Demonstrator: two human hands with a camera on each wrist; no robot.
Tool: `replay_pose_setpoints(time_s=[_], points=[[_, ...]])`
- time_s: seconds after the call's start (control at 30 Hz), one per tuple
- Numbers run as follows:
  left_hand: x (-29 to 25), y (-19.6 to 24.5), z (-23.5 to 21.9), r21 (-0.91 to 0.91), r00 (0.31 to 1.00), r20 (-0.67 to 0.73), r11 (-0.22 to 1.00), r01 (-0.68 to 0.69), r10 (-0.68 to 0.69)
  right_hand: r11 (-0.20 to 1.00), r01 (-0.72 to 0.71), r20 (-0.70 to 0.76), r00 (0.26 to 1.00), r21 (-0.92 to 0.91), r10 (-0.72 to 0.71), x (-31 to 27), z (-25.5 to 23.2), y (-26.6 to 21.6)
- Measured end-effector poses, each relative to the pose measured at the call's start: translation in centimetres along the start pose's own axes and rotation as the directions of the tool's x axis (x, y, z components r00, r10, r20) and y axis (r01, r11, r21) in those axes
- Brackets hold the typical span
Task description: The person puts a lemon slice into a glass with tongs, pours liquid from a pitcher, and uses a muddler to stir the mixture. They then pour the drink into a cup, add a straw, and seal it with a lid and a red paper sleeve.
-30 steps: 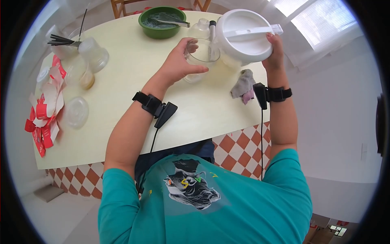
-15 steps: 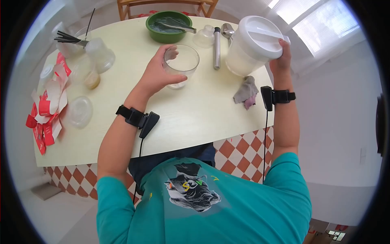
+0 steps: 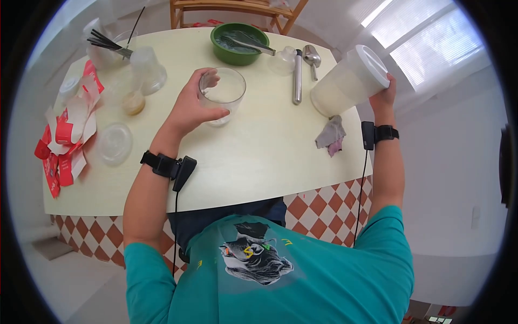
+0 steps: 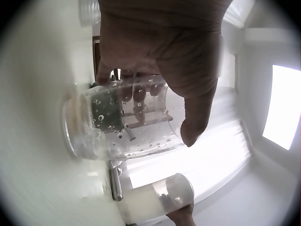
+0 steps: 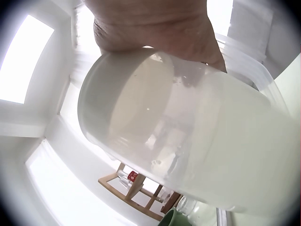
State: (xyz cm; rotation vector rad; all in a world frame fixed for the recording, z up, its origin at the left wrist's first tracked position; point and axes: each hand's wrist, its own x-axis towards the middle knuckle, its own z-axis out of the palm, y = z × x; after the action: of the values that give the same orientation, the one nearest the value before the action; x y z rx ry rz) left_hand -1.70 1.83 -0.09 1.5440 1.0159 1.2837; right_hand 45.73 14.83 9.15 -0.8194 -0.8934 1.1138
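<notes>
The left hand [image 3: 189, 105] holds a clear glass [image 3: 222, 89] by its side, fingers behind and thumb in front. In the left wrist view droplets cover the wall of the glass [image 4: 141, 122], and something pale lies at its base. On the right, the right hand [image 3: 383, 97] grips a translucent pitcher [image 3: 345, 81] with a white lid, at its far side. Cloudy pale liquid fills part of the pitcher [image 5: 225, 136], which leans over the table's right side. Its handle is hidden in the head view.
A green bowl [image 3: 237, 56] with tongs stands at the back, beside a clear container [image 3: 283, 62], a metal rod [image 3: 297, 81] and a scoop [image 3: 311, 55]. A grey cloth [image 3: 331, 133] lies at right. Plastic cups [image 3: 147, 70], a lid [image 3: 115, 143] and torn red-white packaging [image 3: 65, 135] are at left.
The glass and left hand have moved left, away from the pitcher. The pitcher has moved right and lower, its lid now facing right. The rod and scoop have come into fuller view.
</notes>
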Motion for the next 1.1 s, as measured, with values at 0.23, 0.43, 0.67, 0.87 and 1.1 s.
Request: replay_pose_setpoints(time_s=[0.23, 0.43, 0.67, 0.87, 1.1], points=[[-0.1, -0.3, 0.2, -0.008, 1.0, -0.016, 1.0, -0.009, 0.009, 0.996, 0.06, -0.05, 0.997, -0.067, -0.063, -0.4, 0.4, 0.2], [-0.2, -0.4, 0.2, -0.001, 0.999, -0.032, 0.999, -0.033, 0.033, 0.979, 0.103, -0.107, 0.987, -0.175, -0.123, -2.1, 1.6, 0.8], [-0.3, -0.4, 0.3, 0.02, 0.999, -0.03, 0.999, -0.036, 0.037, 0.905, 0.19, -0.216, 0.934, -0.38, -0.286, -6.3, 1.7, 1.8], [-0.5, -0.2, 0.2, 0.036, 0.999, -0.037, 0.999, -0.031, 0.033, 0.43, 0.61, 0.354, 0.765, -0.665, -0.538, -14.6, 8.1, 3.9], [-0.4, -0.7, 0.1, 0.01, 1.0, -0.014, 1.0, -0.009, 0.009, 0.15, 0.435, 0.438, 0.899, -0.888, -0.012, -4.0, 14.4, 11.2]])
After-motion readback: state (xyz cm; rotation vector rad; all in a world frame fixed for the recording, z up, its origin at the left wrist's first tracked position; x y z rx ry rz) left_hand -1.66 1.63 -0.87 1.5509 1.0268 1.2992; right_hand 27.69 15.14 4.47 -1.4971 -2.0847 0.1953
